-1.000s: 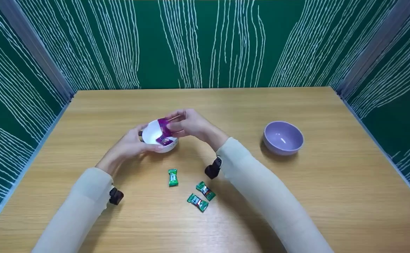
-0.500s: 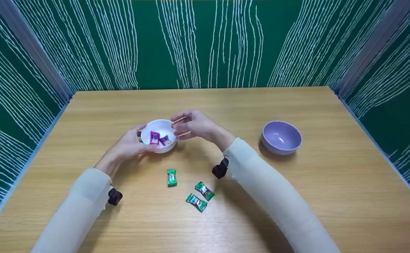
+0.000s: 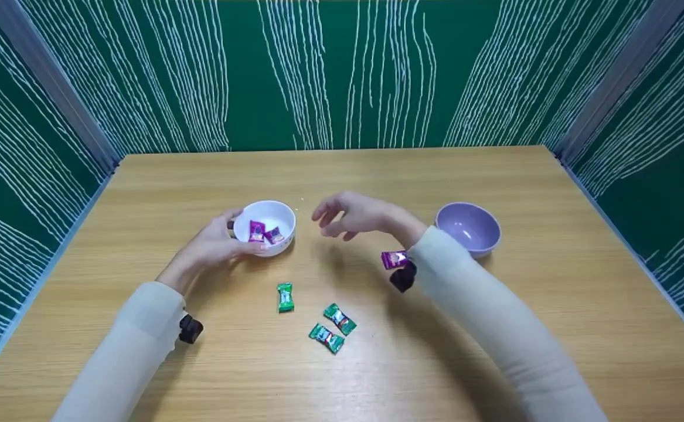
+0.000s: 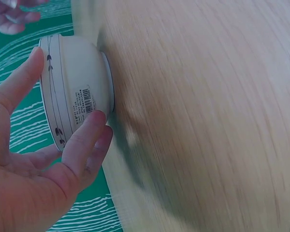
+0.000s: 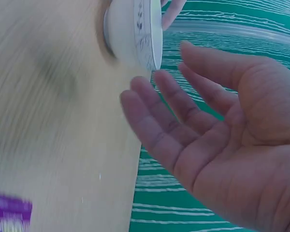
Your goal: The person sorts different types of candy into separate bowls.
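Observation:
My left hand grips a white bowl by its side. In the left wrist view its thumb and fingers lie around the bowl, which has a leaf-patterned band and a barcode sticker. Two purple-wrapped candies lie inside the bowl. To the bowl's right, my right hand hovers over the table with fingers loosely bent and nothing in them; the right wrist view shows its bare palm. Another purple-wrapped candy rests on the table, partly hidden by the right wrist camera.
Several green-wrapped items are on the near table: one candy below the bowl, and a pair of candies further right. A purple bowl stands at the right, partly behind the right sleeve. Green walls enclose the wooden table.
My right hand has let go of a purple candy in the white bowl and drawn away to the right. A purple candy on the table has come into view. The left hand keeps its grip.

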A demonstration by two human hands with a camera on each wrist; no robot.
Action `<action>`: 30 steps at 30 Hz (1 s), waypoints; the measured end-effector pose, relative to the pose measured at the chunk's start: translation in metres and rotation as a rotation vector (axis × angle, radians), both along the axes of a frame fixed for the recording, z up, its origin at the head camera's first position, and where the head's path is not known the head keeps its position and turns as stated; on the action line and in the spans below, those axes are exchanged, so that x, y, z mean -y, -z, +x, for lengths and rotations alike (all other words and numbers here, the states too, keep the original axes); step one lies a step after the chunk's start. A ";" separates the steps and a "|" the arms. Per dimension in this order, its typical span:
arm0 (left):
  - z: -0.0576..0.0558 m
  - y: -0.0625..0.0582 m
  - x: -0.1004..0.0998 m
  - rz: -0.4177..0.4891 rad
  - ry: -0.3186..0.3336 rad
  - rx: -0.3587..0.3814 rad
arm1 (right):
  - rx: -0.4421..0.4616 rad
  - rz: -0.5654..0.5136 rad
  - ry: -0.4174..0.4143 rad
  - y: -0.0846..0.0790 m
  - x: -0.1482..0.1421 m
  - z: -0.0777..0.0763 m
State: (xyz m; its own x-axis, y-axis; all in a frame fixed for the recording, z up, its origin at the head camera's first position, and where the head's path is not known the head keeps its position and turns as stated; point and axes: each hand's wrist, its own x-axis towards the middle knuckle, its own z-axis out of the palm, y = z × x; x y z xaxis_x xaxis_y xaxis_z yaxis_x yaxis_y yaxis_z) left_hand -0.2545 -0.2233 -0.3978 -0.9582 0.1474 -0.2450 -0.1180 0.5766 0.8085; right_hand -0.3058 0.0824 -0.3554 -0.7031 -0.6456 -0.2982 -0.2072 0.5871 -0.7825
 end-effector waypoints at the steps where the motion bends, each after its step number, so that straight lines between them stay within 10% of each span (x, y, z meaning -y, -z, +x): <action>1: 0.000 0.000 0.000 0.005 0.001 0.000 | -0.014 0.033 -0.027 -0.001 -0.004 0.000; 17: 0.000 -0.001 0.000 0.005 -0.015 0.022 | -0.077 0.335 -0.147 0.003 -0.058 0.009; 30: -0.002 0.003 -0.001 0.025 -0.037 0.027 | 0.012 0.399 -0.053 0.028 -0.084 0.000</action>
